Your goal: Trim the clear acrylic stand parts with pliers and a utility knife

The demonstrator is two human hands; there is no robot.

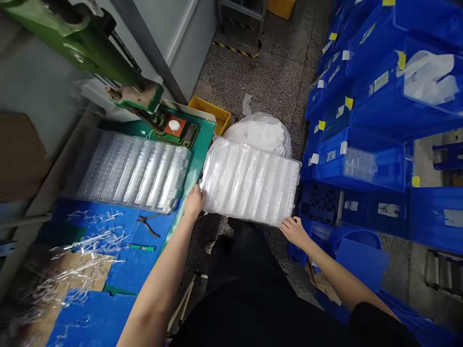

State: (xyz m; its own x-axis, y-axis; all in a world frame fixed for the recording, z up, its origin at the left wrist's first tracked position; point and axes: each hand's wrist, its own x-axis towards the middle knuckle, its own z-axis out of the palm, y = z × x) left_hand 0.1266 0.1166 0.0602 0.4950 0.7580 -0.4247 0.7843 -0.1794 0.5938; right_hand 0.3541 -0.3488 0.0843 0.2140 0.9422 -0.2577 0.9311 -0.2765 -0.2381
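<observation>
A clear plastic tray (249,183) with long ribbed channels is held out level in front of my body. My left hand (194,202) grips its near left corner, thumb along the edge. At the near right corner, my right hand (293,231) pinches the rim, its fingers partly under the tray. Left of it, on the green bench, lies a stack of similar clear trays (141,168). Under the far edge of the held tray, a clear bag of white pieces (260,131) shows on the floor.
A green bench press (144,94) stands at the back left, with pliers (148,224), a green-handled tool (142,247) and clear plastic scraps (87,246) nearer. Blue bins (361,159) are stacked along the right. A yellow crate (213,113) sits beyond the bench.
</observation>
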